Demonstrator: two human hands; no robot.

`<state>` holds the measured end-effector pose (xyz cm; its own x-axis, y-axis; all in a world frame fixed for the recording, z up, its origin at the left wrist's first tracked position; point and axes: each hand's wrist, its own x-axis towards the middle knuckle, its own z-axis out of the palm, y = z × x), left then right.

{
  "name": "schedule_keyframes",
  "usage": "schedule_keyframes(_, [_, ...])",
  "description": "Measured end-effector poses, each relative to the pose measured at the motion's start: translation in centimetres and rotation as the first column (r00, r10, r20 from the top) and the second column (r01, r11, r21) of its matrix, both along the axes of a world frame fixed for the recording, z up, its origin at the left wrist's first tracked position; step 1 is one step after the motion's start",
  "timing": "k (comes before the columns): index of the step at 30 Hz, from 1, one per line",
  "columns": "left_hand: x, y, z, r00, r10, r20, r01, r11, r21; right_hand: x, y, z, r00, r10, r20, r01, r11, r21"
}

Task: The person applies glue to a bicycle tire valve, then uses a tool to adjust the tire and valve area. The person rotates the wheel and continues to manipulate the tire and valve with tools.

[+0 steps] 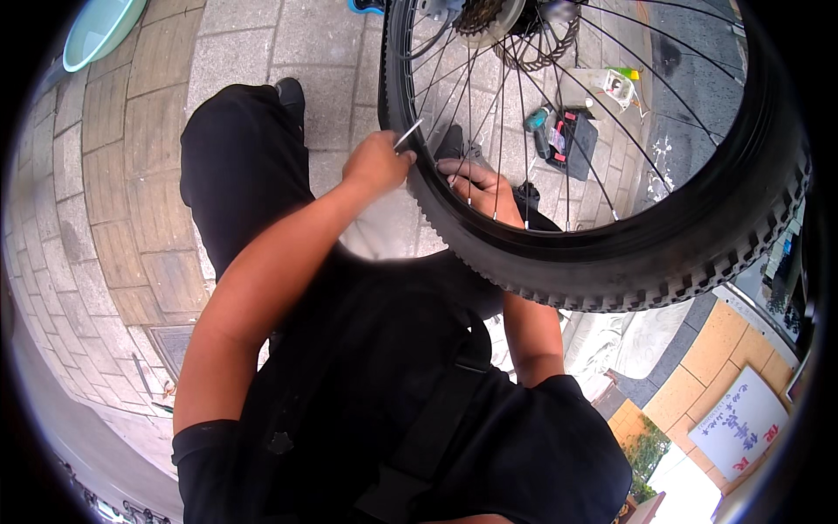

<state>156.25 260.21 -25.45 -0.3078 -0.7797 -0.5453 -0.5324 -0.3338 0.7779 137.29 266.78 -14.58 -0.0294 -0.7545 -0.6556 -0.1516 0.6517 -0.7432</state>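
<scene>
A bicycle wheel (611, 262) with a knobby black tyre and black spokes fills the upper right. My left hand (380, 164) is just outside the tyre's left edge, closed on a slim silver metal tool (408, 133). The tool's tip slants up toward the rim; I cannot tell whether it touches. My right hand (480, 188) shows through the spokes, behind the lower left of the rim. Its fingers are curled toward the rim, and what they hold is hidden. A brake disc (559, 52) and a sprocket cassette (480, 16) sit at the hub.
Beyond the spokes, a teal drill (538, 118) and a dark tool case (576, 144) lie on the ground near a white container (620, 87). A pale green basin (100, 31) stands far left on the paving (140, 192). A white sign (738, 424) is at lower right.
</scene>
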Motion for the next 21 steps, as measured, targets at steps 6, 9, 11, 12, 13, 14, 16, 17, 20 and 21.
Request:
schedule_keyframes(6, [0.1, -0.1, 0.3, 1.0, -0.015, 0.001, 0.014, 1.0, 0.023, -1.3, 1.5, -2.6, 0.997, 0.075, -0.012, -0.075, 0.97, -0.233])
schedule_keyframes(9, [0.1, -0.2, 0.5, 1.0, -0.015, -0.001, 0.015, 1.0, 0.003, -2.1, 2.0, -2.7, 0.995, 0.099, 0.019, -0.089, 0.954, -0.287])
schedule_keyframes(11, [0.1, -0.1, -1.0, 1.0, 0.008, -0.017, -0.009, 1.0, -0.029, -1.9, 1.7, -1.6, 0.994, 0.092, 0.056, -0.076, 0.969, -0.234])
schedule_keyframes(12, [0.0, 0.5, -1.3, 1.0, -0.005, -0.024, 0.005, 1.0, -0.006, -2.1, 2.3, -1.4, 0.995, 0.08, 0.056, -0.066, 0.974, -0.217])
schedule_keyframes(13, [0.0, 0.7, -1.5, 1.0, -0.012, -0.022, 0.011, 1.0, -0.005, -2.5, 2.8, -1.9, 0.995, 0.077, 0.064, -0.061, 0.973, -0.222])
schedule_keyframes(14, [-0.1, 0.2, -1.5, 1.0, -0.018, -0.021, 0.017, 1.0, -0.016, -2.9, 3.0, -2.5, 0.995, 0.076, 0.069, -0.057, 0.97, -0.238])
schedule_keyframes(16, [-0.1, 0.4, -0.9, 1.0, -0.015, -0.007, 0.014, 0.998, -0.057, -3.8, 4.7, -4.5, 0.99, 0.025, 0.139, 0.021, 0.947, -0.319])
schedule_keyframes(17, [-0.1, 0.5, -0.6, 1.0, -0.012, 0.012, 0.013, 0.998, -0.054, -3.2, 4.6, -3.7, 0.982, 0.004, 0.187, 0.054, 0.951, -0.305])
schedule_keyframes(20, [0.1, 0.3, 0.3, 0.999, -0.02, 0.035, 0.021, 0.999, -0.04, -2.7, 4.9, -2.4, 0.994, 0.109, 0.031, -0.084, 0.895, -0.437])
schedule_keyframes(21, [0.4, 0.2, 0.4, 0.999, -0.005, 0.039, 0.006, 0.999, -0.031, -2.4, 4.6, -2.4, 0.98, 0.168, -0.106, -0.199, 0.841, -0.504])
